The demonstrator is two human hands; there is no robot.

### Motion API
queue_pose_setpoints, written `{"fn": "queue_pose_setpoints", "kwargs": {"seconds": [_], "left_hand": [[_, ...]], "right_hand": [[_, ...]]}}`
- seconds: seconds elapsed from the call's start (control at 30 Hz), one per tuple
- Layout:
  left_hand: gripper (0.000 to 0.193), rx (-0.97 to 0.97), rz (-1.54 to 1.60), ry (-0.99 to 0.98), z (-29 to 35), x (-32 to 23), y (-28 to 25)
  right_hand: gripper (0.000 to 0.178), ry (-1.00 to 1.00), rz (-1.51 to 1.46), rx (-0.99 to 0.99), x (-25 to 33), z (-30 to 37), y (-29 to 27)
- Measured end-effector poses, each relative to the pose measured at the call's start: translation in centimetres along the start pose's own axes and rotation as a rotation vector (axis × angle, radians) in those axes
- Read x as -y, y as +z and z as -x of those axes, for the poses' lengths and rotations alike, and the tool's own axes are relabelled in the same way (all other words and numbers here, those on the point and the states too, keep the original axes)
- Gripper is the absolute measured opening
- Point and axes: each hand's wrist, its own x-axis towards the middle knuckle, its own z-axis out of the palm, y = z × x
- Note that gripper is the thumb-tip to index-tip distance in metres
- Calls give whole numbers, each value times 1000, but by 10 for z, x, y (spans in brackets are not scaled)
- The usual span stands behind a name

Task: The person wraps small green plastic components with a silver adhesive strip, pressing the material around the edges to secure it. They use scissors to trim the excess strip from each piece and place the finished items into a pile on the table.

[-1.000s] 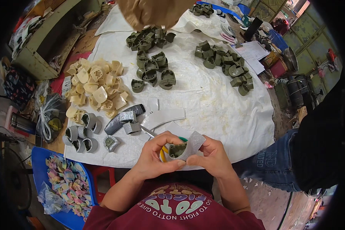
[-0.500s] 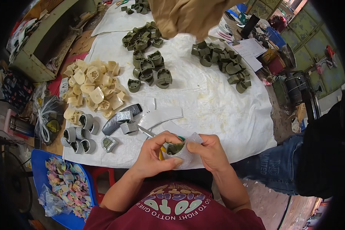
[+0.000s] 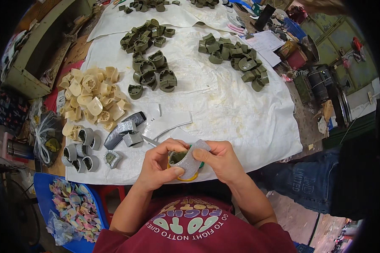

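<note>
Between both hands is an olive-green shoe heel (image 3: 178, 157), its hollow end facing up, with a glittery silver strip (image 3: 185, 165) wrapped around its side. My left hand (image 3: 159, 162) grips it from the left, thumb low on the strip and fingers over the far rim. With thumb and fingers, my right hand (image 3: 221, 161) pinches the strip's raised end (image 3: 201, 145). Beneath them lie scissors (image 3: 150, 140); their blades point far left and the yellow and green handles are partly hidden. Left of my hands sit several silver-covered heels (image 3: 85, 150).
Cream heels (image 3: 93, 95) are piled at the left, green heels (image 3: 150, 69) farther back, and more green ones (image 3: 236, 59) at the far right. White sheet pieces (image 3: 169, 124) lie ahead. A blue basin (image 3: 98, 202) of colourful pieces stands lower left. Another person's jeans (image 3: 304, 181) show at the right.
The brown cloth at the top centre has gone from there, and the view has shifted slightly. The heel is tilted more in my hands, uncovering more of the scissors' yellow handle.
</note>
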Motion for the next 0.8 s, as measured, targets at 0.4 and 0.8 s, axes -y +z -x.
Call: {"fn": "queue_pose_setpoints", "kwargs": {"seconds": [0.4,0.8], "left_hand": [[51,-111,-301,-342,0,-20,12],[60,-65,-706,12,0,-21,14]], "right_hand": [[13,-658,842,-121,7,-3,-2],[18,-189,385,-84,6,7,5]]}}
